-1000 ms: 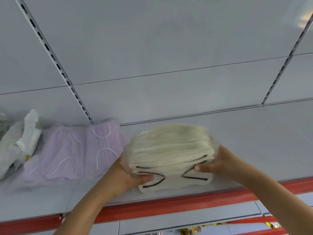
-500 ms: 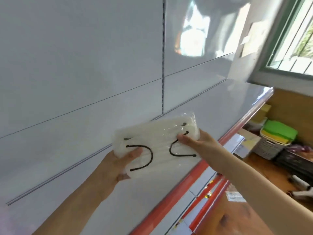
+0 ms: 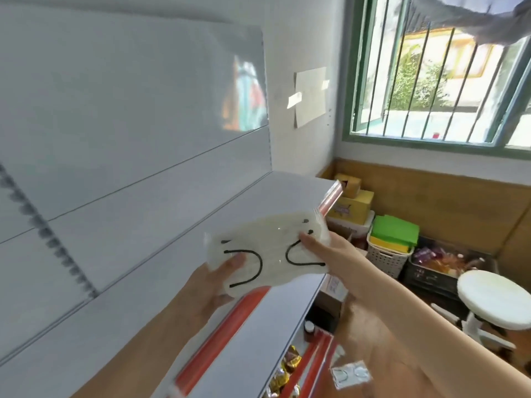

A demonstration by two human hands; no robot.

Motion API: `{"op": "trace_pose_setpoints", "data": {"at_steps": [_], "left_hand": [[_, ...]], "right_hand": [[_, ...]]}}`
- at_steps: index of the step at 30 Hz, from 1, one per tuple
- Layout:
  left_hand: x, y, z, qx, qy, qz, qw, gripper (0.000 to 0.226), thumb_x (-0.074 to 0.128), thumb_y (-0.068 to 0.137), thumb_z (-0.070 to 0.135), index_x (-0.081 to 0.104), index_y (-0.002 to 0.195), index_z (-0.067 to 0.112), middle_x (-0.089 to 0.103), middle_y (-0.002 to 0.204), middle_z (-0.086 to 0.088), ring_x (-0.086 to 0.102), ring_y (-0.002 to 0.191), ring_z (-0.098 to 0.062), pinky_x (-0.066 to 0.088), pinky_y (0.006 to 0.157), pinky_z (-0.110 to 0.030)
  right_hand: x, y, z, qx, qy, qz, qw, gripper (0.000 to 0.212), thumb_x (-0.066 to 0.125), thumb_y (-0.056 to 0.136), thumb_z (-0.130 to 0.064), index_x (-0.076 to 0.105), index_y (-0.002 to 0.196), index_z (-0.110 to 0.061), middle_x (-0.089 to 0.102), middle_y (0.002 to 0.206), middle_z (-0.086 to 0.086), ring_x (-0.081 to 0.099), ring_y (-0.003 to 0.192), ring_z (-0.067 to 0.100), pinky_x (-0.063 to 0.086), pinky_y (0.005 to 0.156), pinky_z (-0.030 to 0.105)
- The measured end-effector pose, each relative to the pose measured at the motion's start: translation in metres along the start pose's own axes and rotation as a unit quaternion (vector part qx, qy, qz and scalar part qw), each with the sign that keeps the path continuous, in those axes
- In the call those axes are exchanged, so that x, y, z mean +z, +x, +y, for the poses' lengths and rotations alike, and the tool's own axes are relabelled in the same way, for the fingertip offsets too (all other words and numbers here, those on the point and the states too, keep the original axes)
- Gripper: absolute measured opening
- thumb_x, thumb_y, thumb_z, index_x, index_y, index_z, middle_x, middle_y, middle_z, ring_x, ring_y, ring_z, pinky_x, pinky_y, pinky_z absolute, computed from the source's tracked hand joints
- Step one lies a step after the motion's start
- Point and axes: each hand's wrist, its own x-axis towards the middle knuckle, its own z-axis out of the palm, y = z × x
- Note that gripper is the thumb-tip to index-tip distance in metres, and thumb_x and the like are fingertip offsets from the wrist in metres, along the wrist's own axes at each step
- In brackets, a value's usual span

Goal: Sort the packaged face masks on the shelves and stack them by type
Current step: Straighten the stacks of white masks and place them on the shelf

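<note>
I hold a stack of clear-wrapped white face masks with black ear loops (image 3: 275,248) above the front edge of the white shelf (image 3: 178,282). My left hand (image 3: 218,280) grips its left end from below, thumb on top. On the right end, my right hand (image 3: 324,248) holds the stack with the thumb across the top. One more pack of the same white masks (image 3: 350,374) lies low down at the bottom right, blurred.
The shelf has a red front strip (image 3: 227,323) and ends at the right near a wall. Lower shelves hold snack packets (image 3: 284,372). Boxes (image 3: 350,205), a white basket with green and yellow items (image 3: 390,242) and a white stool (image 3: 494,300) stand on the floor under a barred window.
My view has swung right along the shelf, away from the purple masks. Both hands carried the white mask stack rightward toward the shelf's end, still gripping it.
</note>
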Motion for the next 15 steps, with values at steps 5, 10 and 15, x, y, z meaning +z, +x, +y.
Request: {"op": "trace_pose_setpoints", "data": {"at_steps": [5, 10, 15], "left_hand": [[0.051, 0.101, 0.015, 0.001, -0.006, -0.002, 1.000, 0.056, 0.080, 0.084, 0.044, 0.065, 0.133, 0.023, 0.071, 0.128, 0.000, 0.067, 0.121, -0.021, 0.044, 0.111, -0.052], [0.063, 0.190, 0.027, 0.008, 0.011, 0.020, 1.000, 0.051, 0.079, 0.085, 0.041, 0.066, 0.131, 0.024, 0.073, 0.126, 0.002, 0.067, 0.120, -0.017, 0.050, 0.106, -0.043], [0.060, 0.274, 0.042, 0.082, 0.075, 0.054, 0.992, 0.039, 0.070, 0.092, 0.022, 0.065, 0.130, 0.022, 0.073, 0.124, 0.001, 0.068, 0.117, -0.017, 0.054, 0.098, -0.033]], "right_hand": [[-0.074, 0.104, -0.021, -0.031, -0.064, -0.020, 0.997, 0.084, 0.073, 0.060, -0.078, 0.059, 0.122, -0.023, 0.074, 0.107, 0.003, 0.072, 0.097, 0.024, 0.059, 0.087, 0.047], [-0.111, 0.210, -0.023, -0.028, -0.120, -0.065, 0.990, 0.043, 0.068, 0.086, -0.048, 0.055, 0.120, -0.024, 0.071, 0.109, 0.002, 0.070, 0.098, 0.018, 0.059, 0.088, 0.038], [-0.130, 0.322, -0.028, -0.024, -0.133, -0.162, 0.977, 0.059, 0.077, 0.081, -0.042, 0.055, 0.129, -0.017, 0.071, 0.118, 0.001, 0.068, 0.109, 0.019, 0.052, 0.101, 0.042]]}}
